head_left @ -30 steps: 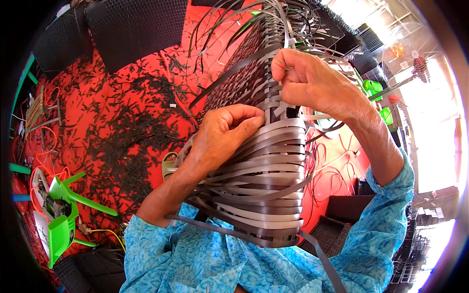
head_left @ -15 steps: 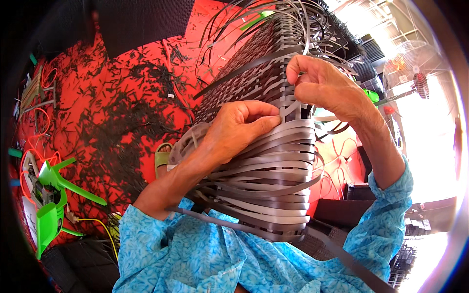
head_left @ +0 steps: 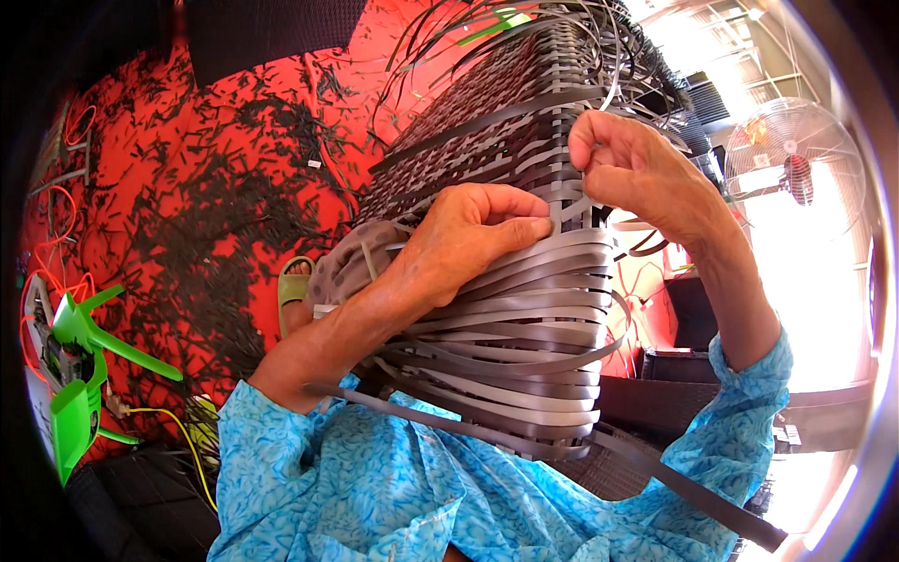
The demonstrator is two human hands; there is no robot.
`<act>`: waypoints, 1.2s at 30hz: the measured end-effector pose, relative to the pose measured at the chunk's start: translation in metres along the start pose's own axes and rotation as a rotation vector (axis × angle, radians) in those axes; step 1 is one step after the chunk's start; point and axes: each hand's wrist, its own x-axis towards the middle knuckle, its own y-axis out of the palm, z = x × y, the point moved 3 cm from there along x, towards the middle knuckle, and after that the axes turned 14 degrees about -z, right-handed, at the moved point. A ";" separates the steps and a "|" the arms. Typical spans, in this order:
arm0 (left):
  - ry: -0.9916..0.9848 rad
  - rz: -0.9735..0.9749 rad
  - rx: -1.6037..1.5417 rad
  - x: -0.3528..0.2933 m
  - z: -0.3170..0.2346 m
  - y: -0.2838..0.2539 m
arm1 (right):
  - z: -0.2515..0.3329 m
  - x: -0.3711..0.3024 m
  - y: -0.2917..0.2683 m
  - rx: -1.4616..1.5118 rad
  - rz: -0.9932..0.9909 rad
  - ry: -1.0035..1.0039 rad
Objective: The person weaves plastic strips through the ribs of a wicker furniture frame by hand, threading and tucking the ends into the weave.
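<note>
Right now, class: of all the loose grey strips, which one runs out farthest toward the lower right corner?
The long dark grey strip, which leaves the bundle's lower edge and crosses the blue sleeve. The other strips stay wrapped around the woven piece.

The person wears a bright turquoise leaf-patterned shirt with 2 long sleeves [head_left: 740, 440] and an olive-green sandal [head_left: 293, 286].

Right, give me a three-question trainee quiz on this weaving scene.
1. True or false: the left hand rests on the grey woven strips.
2. What does the right hand pinch? A) a vertical grey strip B) a green stool C) a fan
3. What litters the red floor?

Key: 1 true. 2 A. 3 dark strip offcuts.
</note>
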 end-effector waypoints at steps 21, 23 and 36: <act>-0.059 -0.004 -0.045 0.002 0.007 -0.001 | 0.008 -0.006 0.002 -0.044 0.001 -0.030; -0.059 -0.003 -0.142 0.002 0.008 0.000 | 0.008 -0.007 0.002 -0.061 0.028 -0.012; 0.016 0.010 -0.069 0.002 0.008 -0.004 | -0.005 -0.018 0.008 -0.087 0.076 -0.018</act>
